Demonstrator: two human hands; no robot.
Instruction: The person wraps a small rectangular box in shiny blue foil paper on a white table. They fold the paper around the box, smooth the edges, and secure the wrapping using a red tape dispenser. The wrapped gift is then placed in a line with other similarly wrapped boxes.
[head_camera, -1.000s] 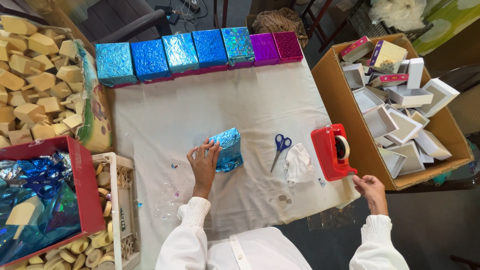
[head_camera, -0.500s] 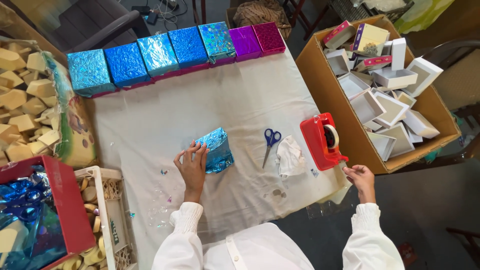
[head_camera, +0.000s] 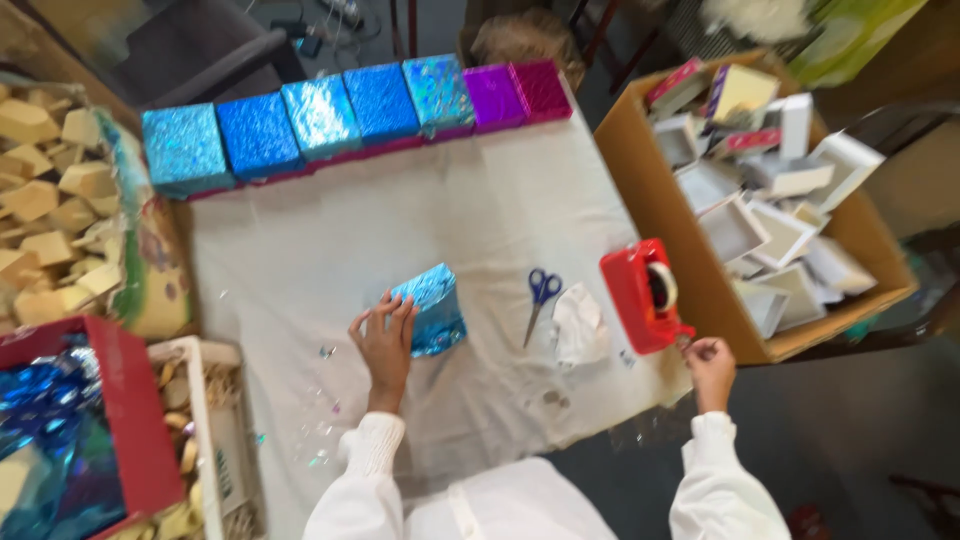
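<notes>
Blue foil-wrapped box (head_camera: 430, 310) sitting mid-table, left hand (head_camera: 383, 340) pressing it, fingers spread. Right hand (head_camera: 708, 362) pinching tape at the red dispenser (head_camera: 645, 295), 3 o'clock. Cardboard carton (head_camera: 640, 200) holding white boxes, 2 o'clock. Wrapped boxes (head_camera: 350, 115) lining 12 o'clock on the white tablecloth (head_camera: 400, 220).

We see a work table covered in a white cloth (head_camera: 330, 250), with a dark grey floor (head_camera: 860, 420) showing to its right and beyond its far edge. A dark upholstered chair (head_camera: 200, 60) stands behind the table at upper left, and black cables (head_camera: 320, 20) trail on the floor near it. Light falls evenly, without hard shadows.
</notes>
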